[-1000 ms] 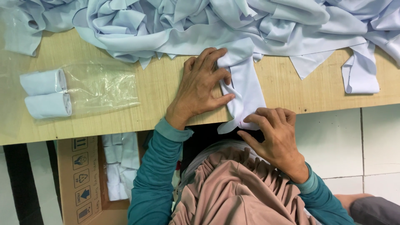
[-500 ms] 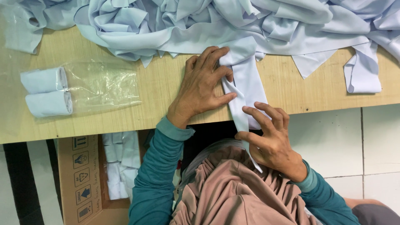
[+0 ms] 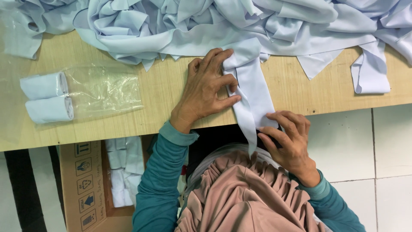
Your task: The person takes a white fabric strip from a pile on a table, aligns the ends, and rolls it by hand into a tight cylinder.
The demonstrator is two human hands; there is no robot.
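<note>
Folded pale-blue cloth strip (image 3: 253,96) lies across the near edge of the wooden table (image 3: 163,92), its upper end reaching back into the big heap of pale-blue fabric (image 3: 223,21) and its lower end hanging off the edge toward our lap. Our left hand (image 3: 208,92) presses flat on the table with the fingers spread and laid against the strip's left edge, pinning it in place. Our right hand (image 3: 287,139) has come down since a second ago: then it sat higher, close to the table edge, and now it has slid below the edge along the strip, fingers curled together and pinched on the hanging end. The strip looks straighter and more stretched than before, so we judge that the cloth is being drawn out and smoothed along its length between the two hands. To the left, well apart from the hands, two rolled pale-blue bundles (image 3: 47,96) rest against a clear plastic bag (image 3: 103,90). Below the table, an open cardboard box (image 3: 83,184) holds more folded blue pieces (image 3: 122,172).
</note>
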